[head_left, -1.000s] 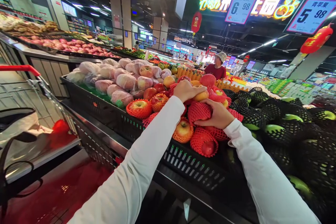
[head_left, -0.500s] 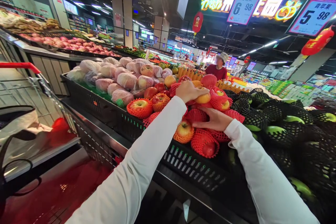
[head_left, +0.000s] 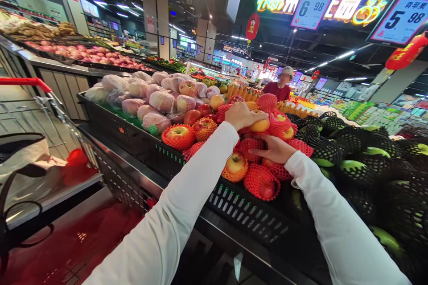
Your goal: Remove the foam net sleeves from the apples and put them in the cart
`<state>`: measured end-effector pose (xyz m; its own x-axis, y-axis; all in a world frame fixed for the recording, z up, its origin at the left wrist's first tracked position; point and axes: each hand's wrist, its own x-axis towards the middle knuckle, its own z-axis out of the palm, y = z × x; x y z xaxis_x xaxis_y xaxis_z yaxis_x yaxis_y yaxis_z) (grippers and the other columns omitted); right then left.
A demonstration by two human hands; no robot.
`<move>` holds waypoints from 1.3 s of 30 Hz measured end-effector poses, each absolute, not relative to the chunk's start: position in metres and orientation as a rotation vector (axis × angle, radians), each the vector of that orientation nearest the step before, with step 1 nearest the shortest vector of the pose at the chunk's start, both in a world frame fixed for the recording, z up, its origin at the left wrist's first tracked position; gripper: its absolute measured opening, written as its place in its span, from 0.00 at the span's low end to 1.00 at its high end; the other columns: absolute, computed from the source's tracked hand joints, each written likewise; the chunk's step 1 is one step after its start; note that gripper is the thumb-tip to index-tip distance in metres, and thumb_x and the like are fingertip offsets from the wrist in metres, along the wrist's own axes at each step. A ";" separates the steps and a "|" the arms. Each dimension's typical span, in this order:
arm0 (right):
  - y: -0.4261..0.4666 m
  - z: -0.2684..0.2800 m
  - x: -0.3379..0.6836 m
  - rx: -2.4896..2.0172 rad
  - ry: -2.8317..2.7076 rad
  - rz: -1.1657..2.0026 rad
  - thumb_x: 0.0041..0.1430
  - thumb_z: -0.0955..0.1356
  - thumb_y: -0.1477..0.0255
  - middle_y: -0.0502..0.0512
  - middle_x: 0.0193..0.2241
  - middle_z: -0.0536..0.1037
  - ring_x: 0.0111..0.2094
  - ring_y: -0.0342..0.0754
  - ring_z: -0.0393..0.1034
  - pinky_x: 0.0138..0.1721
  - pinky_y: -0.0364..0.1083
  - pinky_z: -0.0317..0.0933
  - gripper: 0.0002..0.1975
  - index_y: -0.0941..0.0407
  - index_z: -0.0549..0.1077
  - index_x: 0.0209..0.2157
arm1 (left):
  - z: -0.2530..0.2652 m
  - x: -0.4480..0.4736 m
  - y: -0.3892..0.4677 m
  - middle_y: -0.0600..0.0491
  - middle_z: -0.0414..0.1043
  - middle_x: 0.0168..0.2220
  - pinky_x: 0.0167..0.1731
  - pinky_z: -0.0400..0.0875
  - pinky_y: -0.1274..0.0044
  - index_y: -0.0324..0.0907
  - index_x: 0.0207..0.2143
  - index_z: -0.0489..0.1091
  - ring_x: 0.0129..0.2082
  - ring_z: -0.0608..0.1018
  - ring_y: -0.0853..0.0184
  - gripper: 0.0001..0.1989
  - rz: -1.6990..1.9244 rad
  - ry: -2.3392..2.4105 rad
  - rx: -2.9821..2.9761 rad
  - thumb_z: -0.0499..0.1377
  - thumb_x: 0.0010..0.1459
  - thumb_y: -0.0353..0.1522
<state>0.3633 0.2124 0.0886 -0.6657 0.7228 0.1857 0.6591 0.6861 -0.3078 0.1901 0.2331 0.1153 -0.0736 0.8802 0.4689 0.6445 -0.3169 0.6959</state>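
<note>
My left hand (head_left: 241, 117) reaches over the pile of fruit, its fingers closed on a yellow-red apple (head_left: 260, 125). Beside it and nearer to me, my right hand (head_left: 277, 148) curls against an apple in a red foam net (head_left: 250, 148). Its fingertips are partly hidden among the fruit. In front of the hands lie an apple in an orange net (head_left: 235, 165) and another in a red net (head_left: 262, 182). A further netted apple (head_left: 178, 136) sits left of my left forearm. All rest in a black slotted crate (head_left: 247, 208).
Plastic-wrapped pink fruit (head_left: 161, 102) fills the left part of the display. Green fruit in black nets (head_left: 352, 165) is heaped at the right. A shopping cart handle (head_left: 25, 82) stands at the left edge. A person in a red top (head_left: 279, 91) is beyond the display.
My right hand has shifted slightly and its fingers have drawn in around the red-netted apple. My left hand stays on the yellow-red apple. The distant person has moved a little right.
</note>
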 end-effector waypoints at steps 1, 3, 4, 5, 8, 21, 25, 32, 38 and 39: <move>0.210 0.089 0.361 -1.113 -2.614 0.275 0.54 0.71 0.60 0.57 0.48 0.78 0.49 0.54 0.73 0.56 0.52 0.63 0.25 0.59 0.73 0.51 | 0.115 0.190 0.233 0.45 0.69 0.24 0.40 0.66 0.67 0.41 0.23 0.68 0.40 0.76 0.53 0.22 1.349 1.654 1.937 0.65 0.46 0.50; 0.205 0.090 0.358 -1.187 -2.634 0.172 0.51 0.73 0.61 0.57 0.41 0.80 0.44 0.56 0.75 0.51 0.53 0.66 0.23 0.60 0.76 0.46 | 0.115 0.191 0.233 0.45 0.69 0.25 0.40 0.66 0.67 0.40 0.23 0.68 0.41 0.76 0.52 0.21 1.364 1.657 1.928 0.65 0.46 0.50; 0.203 0.090 0.356 -1.239 -2.644 0.097 0.49 0.73 0.61 0.57 0.39 0.80 0.43 0.57 0.75 0.49 0.53 0.66 0.22 0.60 0.77 0.44 | 0.114 0.191 0.233 0.45 0.69 0.25 0.40 0.66 0.67 0.40 0.23 0.68 0.41 0.76 0.52 0.21 1.366 1.665 1.928 0.66 0.46 0.50; 0.201 0.089 0.354 -1.282 -2.654 0.006 0.49 0.73 0.61 0.58 0.38 0.80 0.43 0.58 0.74 0.49 0.54 0.66 0.22 0.60 0.77 0.43 | 0.114 0.191 0.234 0.45 0.69 0.25 0.40 0.66 0.67 0.40 0.23 0.68 0.41 0.76 0.52 0.21 1.367 1.672 1.929 0.66 0.46 0.49; 0.197 0.089 0.347 -1.357 -2.663 -0.265 0.47 0.74 0.62 0.64 0.43 0.79 0.48 0.61 0.71 0.51 0.55 0.64 0.24 0.61 0.77 0.45 | 0.113 0.191 0.236 0.45 0.69 0.25 0.40 0.66 0.68 0.41 0.23 0.68 0.41 0.76 0.53 0.21 1.376 1.657 1.935 0.66 0.46 0.49; 0.183 0.090 0.332 -1.212 -2.924 -0.661 0.54 0.69 0.71 0.67 0.52 0.74 0.54 0.63 0.66 0.52 0.57 0.62 0.23 0.64 0.74 0.51 | 0.109 0.197 0.241 0.46 0.71 0.45 0.50 0.64 0.73 0.39 0.27 0.68 0.44 0.73 0.64 0.21 1.691 1.537 2.120 0.63 0.48 0.49; 0.188 0.098 0.351 -1.083 -2.822 -0.412 0.53 0.70 0.62 0.59 0.48 0.77 0.50 0.58 0.70 0.53 0.53 0.62 0.26 0.60 0.74 0.52 | 0.110 0.198 0.243 0.45 0.70 0.47 0.51 0.63 0.76 0.39 0.29 0.67 0.45 0.73 0.66 0.16 1.809 1.457 2.052 0.61 0.54 0.44; 0.203 0.109 0.376 -1.217 -2.103 -0.642 0.59 0.62 0.74 0.58 0.42 0.78 0.46 0.55 0.68 0.53 0.52 0.61 0.14 0.58 0.78 0.40 | 0.105 0.202 0.251 0.41 0.72 0.42 0.46 0.64 0.73 0.38 0.33 0.65 0.45 0.74 0.60 0.19 1.652 1.627 1.755 0.53 0.61 0.46; 0.223 0.098 0.395 -1.491 -2.033 -0.621 0.57 0.66 0.59 0.62 0.53 0.72 0.54 0.63 0.64 0.54 0.59 0.60 0.24 0.58 0.75 0.51 | 0.103 0.202 0.253 0.39 0.73 0.44 0.44 0.63 0.72 0.38 0.34 0.65 0.45 0.75 0.57 0.22 1.581 1.623 1.759 0.50 0.61 0.49; 0.226 0.097 0.397 -1.528 -2.060 -0.593 0.56 0.68 0.56 0.64 0.54 0.71 0.54 0.64 0.64 0.53 0.60 0.60 0.28 0.57 0.72 0.54 | 0.102 0.202 0.253 0.39 0.73 0.44 0.44 0.63 0.72 0.38 0.35 0.65 0.46 0.75 0.57 0.23 1.581 1.630 1.765 0.50 0.61 0.50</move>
